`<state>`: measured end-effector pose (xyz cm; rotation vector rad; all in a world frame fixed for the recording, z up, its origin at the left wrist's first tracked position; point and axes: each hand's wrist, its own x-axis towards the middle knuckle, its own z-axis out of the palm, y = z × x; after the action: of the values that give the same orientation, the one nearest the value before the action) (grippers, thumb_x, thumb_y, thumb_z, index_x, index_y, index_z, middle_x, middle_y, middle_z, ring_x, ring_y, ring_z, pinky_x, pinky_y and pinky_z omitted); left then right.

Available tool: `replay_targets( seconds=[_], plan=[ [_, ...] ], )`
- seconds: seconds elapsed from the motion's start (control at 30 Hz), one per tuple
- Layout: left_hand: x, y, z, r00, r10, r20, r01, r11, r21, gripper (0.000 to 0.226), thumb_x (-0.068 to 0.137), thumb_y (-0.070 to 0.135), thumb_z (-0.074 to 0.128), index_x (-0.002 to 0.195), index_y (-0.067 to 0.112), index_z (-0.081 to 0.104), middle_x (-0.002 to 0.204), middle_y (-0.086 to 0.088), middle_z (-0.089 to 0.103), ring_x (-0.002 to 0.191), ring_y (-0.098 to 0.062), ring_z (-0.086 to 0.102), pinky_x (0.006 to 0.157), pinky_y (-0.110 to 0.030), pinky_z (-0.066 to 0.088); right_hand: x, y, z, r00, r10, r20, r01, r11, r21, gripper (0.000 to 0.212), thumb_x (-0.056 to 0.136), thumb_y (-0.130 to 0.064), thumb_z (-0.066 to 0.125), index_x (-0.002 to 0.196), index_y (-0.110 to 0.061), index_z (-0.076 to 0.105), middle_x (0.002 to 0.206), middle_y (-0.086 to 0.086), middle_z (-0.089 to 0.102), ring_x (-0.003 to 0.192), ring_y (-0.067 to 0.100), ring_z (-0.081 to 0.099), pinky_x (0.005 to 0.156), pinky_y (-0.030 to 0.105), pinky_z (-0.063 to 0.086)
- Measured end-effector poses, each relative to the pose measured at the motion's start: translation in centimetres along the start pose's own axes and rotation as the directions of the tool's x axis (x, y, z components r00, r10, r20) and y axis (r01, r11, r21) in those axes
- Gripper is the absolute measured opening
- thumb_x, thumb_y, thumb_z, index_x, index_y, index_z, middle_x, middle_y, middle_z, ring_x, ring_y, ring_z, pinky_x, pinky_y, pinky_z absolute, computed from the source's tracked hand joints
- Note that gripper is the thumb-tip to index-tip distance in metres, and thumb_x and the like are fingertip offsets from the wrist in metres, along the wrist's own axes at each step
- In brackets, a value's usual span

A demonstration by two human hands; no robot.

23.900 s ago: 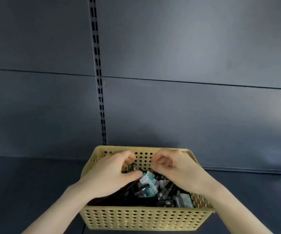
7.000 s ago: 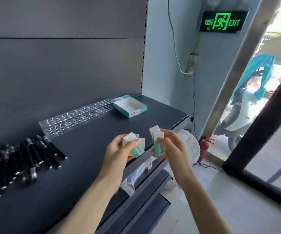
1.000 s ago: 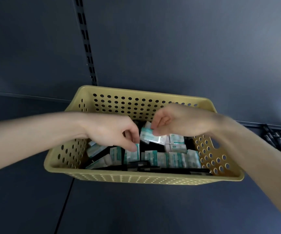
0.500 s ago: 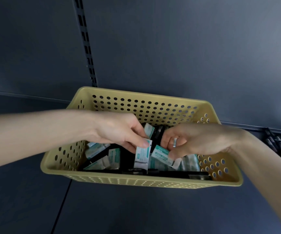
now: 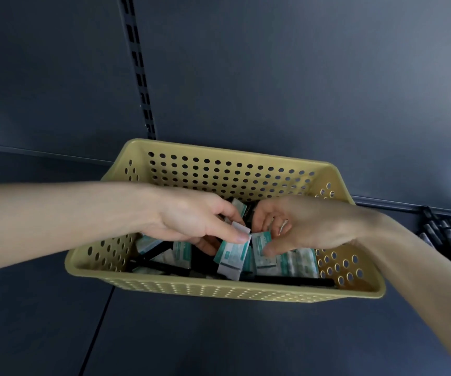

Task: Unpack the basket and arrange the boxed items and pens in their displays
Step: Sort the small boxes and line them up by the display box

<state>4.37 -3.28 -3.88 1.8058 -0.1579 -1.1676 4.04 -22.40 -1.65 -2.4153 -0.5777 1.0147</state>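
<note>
A yellow perforated basket [image 5: 218,290] stands on the dark shelf and holds several small white-and-teal boxes [image 5: 297,263] and black pens [image 5: 286,280]. Both my hands are inside it. My left hand [image 5: 191,221] pinches an upright white-and-teal box [image 5: 232,257] between thumb and fingers. My right hand [image 5: 303,226] grips another small box [image 5: 263,251] right beside it. The two held boxes touch near the basket's middle. More boxes lie under my hands, partly hidden.
A row of black pens [image 5: 449,234] lies on the shelf at the far right, past the basket. The dark back panel with a slotted upright [image 5: 140,74] rises directly behind the basket. Bare shelf surface [image 5: 218,343] stretches in front.
Both hands have sunk a little deeper into the basket and come closer together. Each still holds its small box; the two boxes now stand side by side.
</note>
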Motion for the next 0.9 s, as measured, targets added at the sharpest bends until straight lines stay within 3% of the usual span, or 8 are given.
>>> replay_targets(
  seconds=[0.2, 0.37, 0.47, 0.53, 0.63, 0.73, 0.83, 0.9],
  plan=[
    [-0.08, 0.02, 0.08, 0.999, 0.032, 0.011, -0.033, 0.996, 0.08, 0.032, 0.083, 0.017, 0.07, 0.112, 0.022, 0.057, 0.108, 0.0, 0.068, 0.089, -0.003, 0.06, 0.068, -0.015, 0.048, 0.5, -0.47, 0.08, 0.997, 0.011, 0.081, -0.005, 0.997, -0.073, 0.033, 0.08, -0.024, 0.072, 0.104, -0.023, 0.05, 0.087, -0.016, 0.055, 0.075, -0.003, 0.052, 0.068, 0.013, 0.045],
    [-0.19, 0.03, 0.2, 0.998, 0.046, -0.031, -0.043, 0.994, 0.1, 0.048, 0.077, 0.014, 0.075, 0.121, 0.015, 0.055, 0.113, -0.002, 0.067, 0.1, -0.009, 0.062, 0.083, -0.024, 0.051, 0.88, -0.55, 0.04, 0.995, 0.015, 0.097, -0.003, 0.992, -0.129, 0.043, 0.08, -0.026, 0.073, 0.118, -0.019, 0.055, 0.101, -0.014, 0.059, 0.094, 0.006, 0.058, 0.085, 0.022, 0.05],
    [-0.28, 0.09, 0.15, 0.998, 0.053, -0.043, -0.051, 0.997, 0.052, 0.052, 0.077, 0.009, 0.075, 0.124, 0.012, 0.053, 0.114, -0.002, 0.066, 0.097, -0.01, 0.064, 0.081, -0.024, 0.053, 0.93, -0.43, 0.11, 0.993, 0.0, 0.119, 0.017, 0.99, -0.138, 0.046, 0.081, -0.026, 0.071, 0.123, -0.017, 0.055, 0.113, -0.009, 0.062, 0.082, -0.01, 0.056, 0.072, 0.005, 0.043],
    [-0.33, 0.13, 0.03, 0.998, 0.044, -0.038, -0.043, 0.999, 0.026, 0.051, 0.078, 0.006, 0.074, 0.123, 0.011, 0.053, 0.116, -0.006, 0.064, 0.096, -0.011, 0.064, 0.08, -0.025, 0.054, 0.92, -0.43, 0.12, 0.991, -0.011, 0.134, 0.027, 0.992, -0.125, 0.044, 0.081, -0.025, 0.072, 0.122, -0.016, 0.056, 0.098, -0.016, 0.061, 0.066, -0.019, 0.053, 0.061, 0.001, 0.039],
    [-0.39, 0.0, -0.12, 1.0, 0.017, -0.006, -0.017, 0.999, 0.03, 0.05, 0.079, 0.007, 0.073, 0.124, 0.011, 0.052, 0.119, -0.007, 0.062, 0.098, -0.012, 0.064, 0.082, -0.028, 0.054, 0.89, -0.4, -0.06, 0.988, -0.021, 0.155, 0.045, 0.987, -0.154, 0.029, 0.082, -0.027, 0.07, 0.108, -0.017, 0.062, 0.076, -0.016, 0.059, 0.059, -0.008, 0.052, 0.063, 0.014, 0.042],
    [-0.32, -0.05, -0.04, 0.999, 0.004, 0.047, -0.007, 0.998, 0.058, 0.043, 0.079, 0.011, 0.074, 0.118, 0.016, 0.057, 0.109, 0.001, 0.068, 0.09, -0.003, 0.066, 0.069, -0.017, 0.051, 0.73, -0.54, -0.18, 0.983, -0.008, 0.183, 0.042, 0.982, -0.184, 0.028, 0.084, -0.031, 0.067, 0.108, -0.018, 0.063, 0.092, -0.009, 0.067, 0.075, 0.003, 0.059, 0.075, 0.026, 0.047],
    [-0.29, 0.11, 0.01, 0.997, 0.0, 0.074, -0.005, 0.997, 0.071, 0.028, 0.08, 0.012, 0.073, 0.107, 0.016, 0.066, 0.091, 0.009, 0.072, 0.079, 0.002, 0.066, 0.063, -0.013, 0.048, 0.61, -0.6, -0.15, 0.984, 0.008, 0.18, 0.021, 0.987, -0.16, 0.033, 0.084, -0.032, 0.067, 0.111, -0.013, 0.061, 0.108, -0.002, 0.067, 0.093, 0.013, 0.062, 0.083, 0.028, 0.048],
    [-0.28, 0.16, -0.07, 0.998, -0.006, 0.067, 0.001, 0.998, 0.07, 0.025, 0.08, 0.012, 0.073, 0.104, 0.015, 0.068, 0.088, 0.008, 0.073, 0.079, 0.001, 0.066, 0.064, -0.012, 0.048, 0.54, -0.58, -0.08, 0.987, 0.011, 0.159, 0.01, 0.991, -0.132, 0.032, 0.082, -0.03, 0.069, 0.11, -0.016, 0.061, 0.109, -0.005, 0.067, 0.094, 0.012, 0.062, 0.085, 0.027, 0.048]
  ],
)
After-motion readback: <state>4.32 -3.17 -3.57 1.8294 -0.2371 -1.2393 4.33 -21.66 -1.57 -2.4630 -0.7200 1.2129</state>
